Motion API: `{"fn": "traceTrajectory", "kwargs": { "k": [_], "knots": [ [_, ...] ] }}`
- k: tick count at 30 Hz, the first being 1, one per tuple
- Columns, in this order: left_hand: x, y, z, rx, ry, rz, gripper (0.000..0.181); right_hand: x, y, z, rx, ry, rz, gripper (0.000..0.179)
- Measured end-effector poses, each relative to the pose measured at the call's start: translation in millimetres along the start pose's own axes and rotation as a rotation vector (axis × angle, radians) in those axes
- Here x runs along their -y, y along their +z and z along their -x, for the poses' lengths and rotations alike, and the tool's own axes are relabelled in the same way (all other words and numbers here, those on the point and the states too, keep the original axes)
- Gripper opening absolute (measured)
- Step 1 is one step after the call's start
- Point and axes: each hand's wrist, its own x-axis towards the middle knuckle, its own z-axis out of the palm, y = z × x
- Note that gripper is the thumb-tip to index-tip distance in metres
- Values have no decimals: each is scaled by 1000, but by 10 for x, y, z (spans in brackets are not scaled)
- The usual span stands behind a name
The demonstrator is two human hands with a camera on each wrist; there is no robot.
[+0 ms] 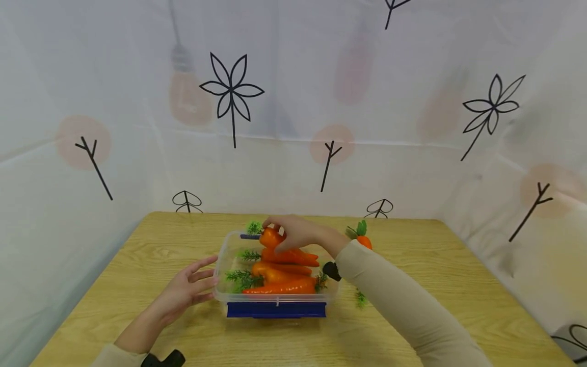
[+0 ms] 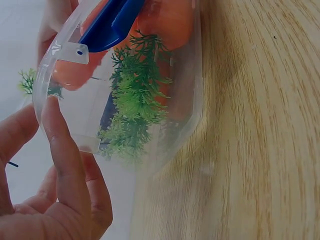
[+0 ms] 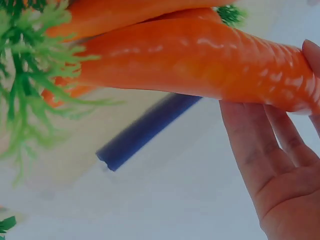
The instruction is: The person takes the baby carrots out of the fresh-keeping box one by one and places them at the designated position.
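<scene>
A clear plastic box [image 1: 277, 299] with blue latches [image 1: 276, 310] stands on the table, several orange carrots [image 1: 282, 289] with green tops lying inside it. At the far side of the box my right hand [image 1: 300, 233] grips a carrot [image 1: 271, 238] from above. In the right wrist view, fingers and thumb close around the thick end of that carrot [image 3: 190, 65]. My left hand [image 1: 183, 291] touches the left wall of the box with loosely spread fingers. The left wrist view shows its fingertips at the box rim [image 2: 42, 95], beside the carrots' green leaves [image 2: 137, 95].
To the right of the box, another carrot [image 1: 364, 241] lies on the wooden table [image 1: 156, 244], partly behind my right arm. Green leaves [image 1: 361, 298] show beside the right sleeve [image 1: 403, 300]. A white patterned cloth [image 1: 284, 173] hangs behind the table.
</scene>
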Motion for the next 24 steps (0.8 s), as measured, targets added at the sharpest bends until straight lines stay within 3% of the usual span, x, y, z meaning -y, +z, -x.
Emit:
{"fn": "traceTrajectory", "kwargs": {
  "k": [15,24],
  "knots": [
    [16,4,-8,14,4,-10,71,34,-127,343,-249,12,-109,60],
    [14,19,8,8,9,-14,71,-8,-144,532,-338,64,-183,62]
  ]
}}
